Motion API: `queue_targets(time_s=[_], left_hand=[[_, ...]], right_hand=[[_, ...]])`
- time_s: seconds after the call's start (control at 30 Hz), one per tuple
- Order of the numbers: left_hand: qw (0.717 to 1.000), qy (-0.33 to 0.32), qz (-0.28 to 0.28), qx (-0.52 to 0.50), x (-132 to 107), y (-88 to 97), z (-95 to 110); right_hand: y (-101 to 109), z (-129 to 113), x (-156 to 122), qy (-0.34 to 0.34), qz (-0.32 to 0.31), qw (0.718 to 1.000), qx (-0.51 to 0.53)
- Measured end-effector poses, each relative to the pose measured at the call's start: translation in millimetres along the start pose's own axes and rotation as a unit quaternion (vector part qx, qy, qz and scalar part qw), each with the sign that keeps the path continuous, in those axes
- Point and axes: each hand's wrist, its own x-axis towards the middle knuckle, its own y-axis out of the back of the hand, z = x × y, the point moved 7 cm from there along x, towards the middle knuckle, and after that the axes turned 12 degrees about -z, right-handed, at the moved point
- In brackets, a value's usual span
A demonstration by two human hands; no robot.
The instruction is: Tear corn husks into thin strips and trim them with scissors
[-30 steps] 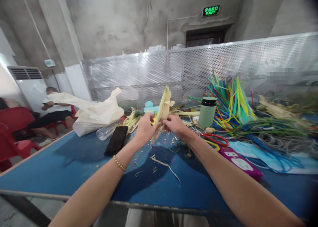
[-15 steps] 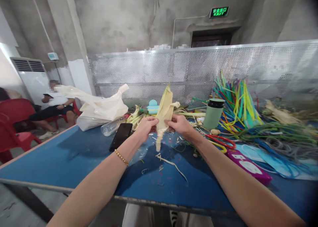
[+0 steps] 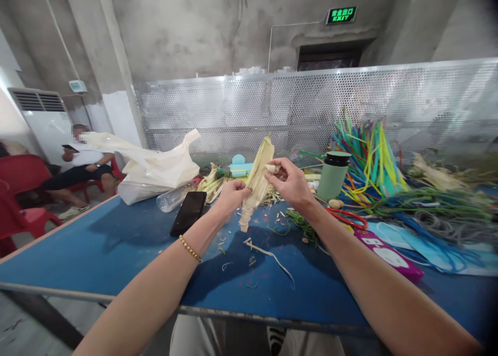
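Above the blue table I hold a pale corn husk, its pointed tip up and its ridged, narrow stem end hanging down. My left hand, with a gold bead bracelet on its wrist, pinches the husk's left edge low down. On the other side my right hand is closed on the husk's upper right part, where a whitish rolled end sticks out by the fingers. Below the hands a thin pale strip lies on the table among small husk scraps.
To the left are a black phone, a clear bottle and a white plastic bag. At the right stand a green cup and a bundle of coloured strips, with cords and a purple packet. A person sits far left.
My right hand has moved up along the husk and slightly right. The husk now leans to the right at its tip, and its stem end has shifted slightly left.
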Motion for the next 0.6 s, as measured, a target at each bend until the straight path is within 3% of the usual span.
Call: queue_targets(time_s=[0.13, 0.23, 0.33, 0.4, 0.5, 0.6], left_hand=[[0.999, 0.008, 0.01, -0.04, 0.6, 2.1, -5.3], [0.999, -0.004, 0.029, -0.021, 3.4, 10.2, -6.3], [0.999, -0.007, 0.038, -0.008, 4.7, 13.4, -6.0], [0.999, -0.008, 0.044, 0.006, 3.7, 11.0, -5.7], [0.999, 0.0, 0.031, 0.02, 0.7, -0.9, -8.9], [0.999, 0.031, -0.021, -0.012, -3.4, -18.9, -16.2]], right_hand=[[13.2, -14.7, -1.5, 0.013, 0.046, 0.999, -0.006], [6.6, -22.0, -0.9, -0.008, -0.035, 0.994, 0.106], [-7.2, -26.8, -4.1, -0.041, -0.141, 0.967, 0.209], [-11.3, -26.6, -6.2, -0.054, -0.167, 0.954, 0.241], [-9.9, -17.4, -6.5, -0.08, -0.139, 0.958, 0.235], [-8.8, -4.1, -6.0, -0.134, -0.123, 0.977, 0.111]])
